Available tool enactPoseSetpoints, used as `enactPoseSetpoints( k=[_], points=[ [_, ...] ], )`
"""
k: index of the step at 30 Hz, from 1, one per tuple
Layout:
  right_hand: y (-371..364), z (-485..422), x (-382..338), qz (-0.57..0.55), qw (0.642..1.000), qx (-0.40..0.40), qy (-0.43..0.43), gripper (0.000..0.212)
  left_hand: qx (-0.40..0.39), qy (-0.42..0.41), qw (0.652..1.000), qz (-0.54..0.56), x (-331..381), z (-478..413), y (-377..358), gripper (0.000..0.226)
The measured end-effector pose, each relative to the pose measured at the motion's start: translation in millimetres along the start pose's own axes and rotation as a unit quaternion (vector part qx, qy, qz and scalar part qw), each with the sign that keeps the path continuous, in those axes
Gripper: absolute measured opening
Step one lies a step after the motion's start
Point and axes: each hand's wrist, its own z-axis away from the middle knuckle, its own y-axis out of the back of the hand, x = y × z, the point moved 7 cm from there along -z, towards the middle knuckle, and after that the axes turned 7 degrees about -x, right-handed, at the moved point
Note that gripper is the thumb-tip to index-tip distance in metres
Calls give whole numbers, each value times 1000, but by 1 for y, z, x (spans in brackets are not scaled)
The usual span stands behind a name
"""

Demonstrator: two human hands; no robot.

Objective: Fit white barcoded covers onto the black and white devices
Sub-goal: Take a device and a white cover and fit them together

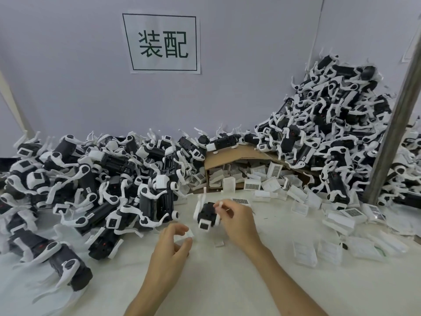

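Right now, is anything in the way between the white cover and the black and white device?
Nothing visible is. The left hand pinches the cover right beside the device, which the right hand holds. Only a small open gap lies between them.

Even soft light, warped blurry edges

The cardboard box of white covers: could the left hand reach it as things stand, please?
Probably yes: the cardboard box opens toward the person, with bare cloth before it. But the left hand pinches a cover, and the device in the right hand sits partly across the way.
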Motion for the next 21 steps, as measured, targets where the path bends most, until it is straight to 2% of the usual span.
enactPoseSetpoints(
  k=[2,3,6,8,10,12,14,15,17,18,19,21],
  points=[
    [7,-2,-2,-120,992,19,-23,19,-2,-8,1000,9,2,-1,0,17],
    [6,-3,-2,-203,978,-5,-42,20,7,-23,999,21,5,0,2,17],
    [-10,2,-14,-381,905,-172,-77,18,65,-100,993,-1,20,4,14,35],
    [-24,10,-25,-419,866,-261,-81,19,40,-128,991,-3,24,5,13,41],
    [-31,15,-30,-441,846,-286,-86,20,-45,-91,992,74,21,4,-1,35],
    [-32,15,-32,-447,843,-287,-86,22,-68,-66,992,86,16,3,-11,29],
    [-25,11,-30,-411,871,-257,-76,26,-47,-56,993,90,14,4,-10,29],
    [-18,7,-27,-364,904,-216,-62,25,-36,-48,993,104,13,3,-9,32],
    [6,1,-21,-200,975,-95,-19,18,-16,-31,989,145,12,3,-3,38],
    [18,0,-19,-99,994,-42,-1,18,-8,-25,986,167,12,2,0,40],
    [25,-1,-16,-9,1000,-12,9,21,-3,-22,982,187,13,2,2,42],
    [33,-4,-3,120,992,-23,-15,27,-1,-14,975,221,13,1,5,46]
  ],
)
